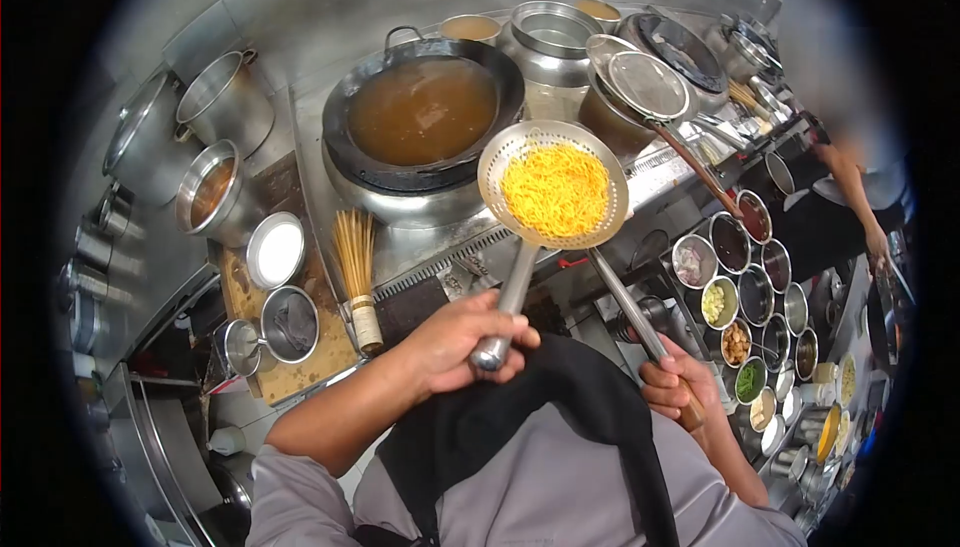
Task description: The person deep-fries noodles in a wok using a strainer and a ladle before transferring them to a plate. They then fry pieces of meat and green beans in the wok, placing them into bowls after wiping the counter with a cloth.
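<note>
My left hand [462, 345] is closed around the metal handle of a perforated strainer [491, 179]. Thin yellow noodles [556, 189] lie heaped in its bowl. With my right hand [682, 383] I grip the wooden end of a long-handled tool [632, 309]; its metal shaft runs up under the strainer's rim, and its head is hidden there. Beyond the strainer, to the left, sits a large black wok [343, 142] of brown liquid. A bamboo brush [357, 272] stands by the stove, left of the strainer.
Metal pots [228, 102] and bowls [275, 251] crowd the left counter. A round mesh sieve [648, 85] rests over a pot at the back right. Several ingredient containers [719, 303] line the right side. Farther right, another person's arm [852, 182] reaches toward a pan [884, 319].
</note>
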### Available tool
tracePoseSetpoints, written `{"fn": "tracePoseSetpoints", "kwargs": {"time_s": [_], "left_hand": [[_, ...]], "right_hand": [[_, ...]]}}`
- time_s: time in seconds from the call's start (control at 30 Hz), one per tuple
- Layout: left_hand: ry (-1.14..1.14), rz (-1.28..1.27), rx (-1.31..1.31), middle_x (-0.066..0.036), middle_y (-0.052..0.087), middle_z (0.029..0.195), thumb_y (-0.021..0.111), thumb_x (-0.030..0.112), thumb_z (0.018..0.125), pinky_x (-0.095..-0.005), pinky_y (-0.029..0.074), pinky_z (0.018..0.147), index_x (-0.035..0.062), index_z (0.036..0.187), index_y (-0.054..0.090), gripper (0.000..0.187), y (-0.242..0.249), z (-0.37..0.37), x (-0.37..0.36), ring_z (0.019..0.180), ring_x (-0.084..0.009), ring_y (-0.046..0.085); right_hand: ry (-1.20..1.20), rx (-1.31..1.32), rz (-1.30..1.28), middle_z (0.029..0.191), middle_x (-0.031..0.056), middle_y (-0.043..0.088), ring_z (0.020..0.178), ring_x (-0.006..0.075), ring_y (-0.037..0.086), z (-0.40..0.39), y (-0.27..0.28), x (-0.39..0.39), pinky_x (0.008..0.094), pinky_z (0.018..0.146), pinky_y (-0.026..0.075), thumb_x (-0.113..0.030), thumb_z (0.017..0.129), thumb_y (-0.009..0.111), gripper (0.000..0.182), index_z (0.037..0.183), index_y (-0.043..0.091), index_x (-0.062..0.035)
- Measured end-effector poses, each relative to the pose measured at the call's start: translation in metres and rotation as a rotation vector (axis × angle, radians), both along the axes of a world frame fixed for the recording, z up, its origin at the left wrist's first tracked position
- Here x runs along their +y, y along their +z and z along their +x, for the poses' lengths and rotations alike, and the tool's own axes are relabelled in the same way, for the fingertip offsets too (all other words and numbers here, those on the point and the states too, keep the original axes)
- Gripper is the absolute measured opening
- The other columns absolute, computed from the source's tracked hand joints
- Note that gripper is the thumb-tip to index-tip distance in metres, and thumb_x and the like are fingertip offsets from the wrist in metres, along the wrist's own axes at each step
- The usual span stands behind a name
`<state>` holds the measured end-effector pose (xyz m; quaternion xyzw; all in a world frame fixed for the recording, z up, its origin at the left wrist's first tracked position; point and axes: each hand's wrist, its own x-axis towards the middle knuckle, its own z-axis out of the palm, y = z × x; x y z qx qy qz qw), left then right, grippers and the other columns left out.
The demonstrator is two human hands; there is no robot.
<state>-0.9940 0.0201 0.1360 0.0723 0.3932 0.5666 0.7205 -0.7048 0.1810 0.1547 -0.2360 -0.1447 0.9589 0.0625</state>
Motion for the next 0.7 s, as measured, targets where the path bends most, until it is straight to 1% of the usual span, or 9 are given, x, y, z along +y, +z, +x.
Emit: {"fn": "tracePoseSetpoints", "kwargs": {"time_s": [0.1, 0.2, 0.23, 0.33, 0.4, 0.47, 0.57, 0.63, 0.7], "left_hand": [[-0.046, -0.089, 0.014, -0.011, 0.061, 0.084, 0.062, 0.015, 0.094, -0.0249, 0.044, 0.039, 0.0073, 0.120, 0.041, 0.034, 0.017, 0.003, -0.012, 0.058, -0.0172, 0.061], [0.022, -0.170, -0.028, -0.008, 0.056, 0.082, 0.064, 0.014, 0.093, -0.0230, 0.038, 0.038, 0.0068, 0.120, 0.042, 0.036, 0.028, 0.006, -0.018, 0.057, -0.0150, 0.058], [0.060, -0.180, -0.036, -0.008, 0.052, 0.081, 0.064, 0.008, 0.090, -0.0221, 0.033, 0.037, 0.0051, 0.121, 0.043, 0.038, 0.038, 0.007, -0.018, 0.056, -0.0133, 0.053], [0.169, -0.067, -0.178, -0.008, 0.051, 0.080, 0.062, 0.002, 0.086, -0.0221, 0.032, 0.037, 0.0036, 0.124, 0.043, 0.042, 0.054, 0.000, -0.016, 0.053, -0.0129, 0.050], [0.229, 0.045, -0.214, -0.009, 0.049, 0.078, 0.057, 0.000, 0.086, -0.0224, 0.031, 0.037, -0.0007, 0.130, 0.045, 0.046, 0.058, -0.006, -0.014, 0.051, -0.0117, 0.045], [0.311, 0.097, -0.147, -0.008, 0.049, 0.076, 0.060, 0.000, 0.085, -0.0233, 0.032, 0.037, 0.0017, 0.127, 0.044, 0.045, 0.066, -0.007, -0.006, 0.050, -0.0117, 0.045], [0.498, 0.204, -0.009, -0.008, 0.050, 0.079, 0.055, 0.000, 0.086, -0.0221, 0.032, 0.035, -0.0002, 0.134, 0.044, 0.049, 0.065, -0.011, 0.015, 0.050, -0.0107, 0.044], [0.619, 0.242, 0.114, -0.008, 0.050, 0.080, 0.053, -0.001, 0.085, -0.0214, 0.033, 0.034, -0.0003, 0.133, 0.045, 0.048, 0.055, -0.019, 0.033, 0.052, -0.0111, 0.045], [0.715, 0.230, 0.216, -0.008, 0.050, 0.080, 0.053, -0.002, 0.084, -0.0208, 0.033, 0.035, -0.0001, 0.127, 0.048, 0.043, 0.046, -0.029, 0.051, 0.053, -0.0114, 0.045]], "right_hand": [[0.035, -0.019, 0.023, 0.065, 0.0005, 0.042, 0.045, 0.0078, 0.040, 0.002, 0.004, 0.002, 0.0233, 0.039, 0.034, -0.010, 0.094, 0.053, 0.051, 0.142, 0.039, -0.0090], [0.048, -0.029, 0.018, 0.064, 0.0029, 0.043, 0.043, 0.0087, 0.039, 0.002, 0.004, 0.015, 0.0224, 0.038, 0.032, -0.008, 0.092, 0.054, 0.053, 0.143, 0.039, -0.0088], [0.052, -0.041, 0.056, 0.064, 0.0033, 0.044, 0.043, 0.0090, 0.039, 0.001, 0.005, 0.020, 0.0225, 0.037, 0.032, -0.008, 0.092, 0.054, 0.053, 0.143, 0.039, -0.0088], [0.073, -0.012, 0.100, 0.065, 0.0040, 0.044, 0.043, 0.0098, 0.039, -0.007, 0.002, 0.046, 0.0238, 0.039, 0.033, -0.008, 0.092, 0.053, 0.053, 0.144, 0.039, -0.0091], [0.032, 0.115, -0.019, 0.068, 0.0043, 0.045, 0.045, 0.0097, 0.041, -0.016, -0.002, 0.065, 0.0252, 0.040, 0.035, -0.008, 0.094, 0.052, 0.055, 0.147, 0.035, -0.0096], [0.003, 0.296, -0.166, 0.072, 0.0038, 0.046, 0.048, 0.0090, 0.043, -0.022, -0.026, 0.094, 0.0258, 0.042, 0.036, -0.011, 0.098, 0.048, 0.057, 0.151, 0.028, -0.0113], [-0.052, 0.261, -0.120, 0.069, 0.0025, 0.045, 0.045, 0.0094, 0.043, -0.043, -0.055, 0.133, 0.0267, 0.041, 0.040, -0.010, 0.095, 0.052, 0.063, 0.151, 0.024, -0.0068], [0.065, -0.152, 0.655, 0.074, 0.0041, 0.050, 0.051, 0.0083, 0.047, -0.058, -0.083, 0.158, 0.0256, 0.044, 0.041, -0.004, 0.090, 0.056, 0.065, 0.149, 0.028, -0.0076], [0.100, -0.456, 1.204, 0.085, 0.0086, 0.064, 0.063, 0.0194, 0.061, -0.067, -0.117, 0.175, 0.0345, 0.059, 0.052, -0.002, 0.084, 0.061, 0.069, 0.147, 0.035, -0.0062]]}}
